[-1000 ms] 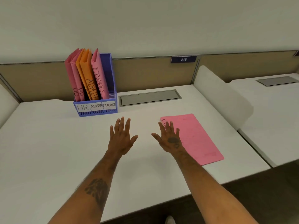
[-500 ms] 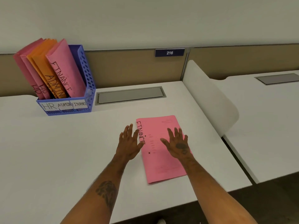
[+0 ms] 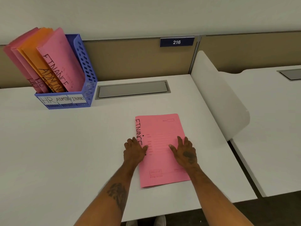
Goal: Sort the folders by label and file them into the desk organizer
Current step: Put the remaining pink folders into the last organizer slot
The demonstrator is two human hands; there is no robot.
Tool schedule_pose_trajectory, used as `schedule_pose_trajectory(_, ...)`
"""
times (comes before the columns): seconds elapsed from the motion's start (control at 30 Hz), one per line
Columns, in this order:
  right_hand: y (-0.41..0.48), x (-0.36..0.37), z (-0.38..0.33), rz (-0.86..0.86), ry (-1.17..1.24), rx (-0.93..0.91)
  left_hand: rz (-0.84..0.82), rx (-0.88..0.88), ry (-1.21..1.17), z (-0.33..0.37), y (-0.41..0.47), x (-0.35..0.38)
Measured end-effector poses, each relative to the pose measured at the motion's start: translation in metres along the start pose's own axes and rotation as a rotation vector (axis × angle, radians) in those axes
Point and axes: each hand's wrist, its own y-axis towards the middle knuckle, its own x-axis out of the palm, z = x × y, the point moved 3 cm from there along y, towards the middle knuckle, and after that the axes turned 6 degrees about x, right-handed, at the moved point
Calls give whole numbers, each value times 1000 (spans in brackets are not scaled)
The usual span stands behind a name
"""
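Your blue desk organizer (image 3: pixel 84 93) holds leaning pink and orange folders (image 3: pixel 48 62).
Your left hand (image 3: pixel 133 152) and right hand (image 3: pixel 185 153) rest flat on the pink FINANCE folder (image 3: pixel 162 128).

**Loose pink folder (image 3: pixel 162 128) and blue desk organizer (image 3: pixel 86 66) being displayed on a white desk (image 3: pixel 65 152).**
The folder, lettered FINANCE along its left edge, is being kept closed and flat. Well apart, at the back left, the perforated organizer is being filled slot by label: pink HR folders (image 3: pixel 24 62), orange ADMIN folders (image 3: pixel 37 59) and a pink FINANCE file (image 3: pixel 65 66), all leaning leftward.
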Motion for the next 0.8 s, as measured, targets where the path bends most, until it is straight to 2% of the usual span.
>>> schedule_pose_trajectory(0.17, 1, 1, -4, 45, 56, 96, -33, -75, -24, 1, 1, 4)
schedule_pose_trajectory(0.4, -1, -3, -11, 90, 207, 174, -57, -40, -229, 6, 3, -2)
schedule_pose_trajectory(0.5, 0, -5, -13, 78, 277, 194, -33, 8, -369, 10, 0, -8)
schedule_pose_trajectory(0.63, -3, -4, -20, 72, 353, 191, 10, -76, -721, 13, -13, -12)
schedule_pose_trajectory(0.8, -9, -2, -30, 55, 413, 140, 139, -88, -859, 6, -21, -28)
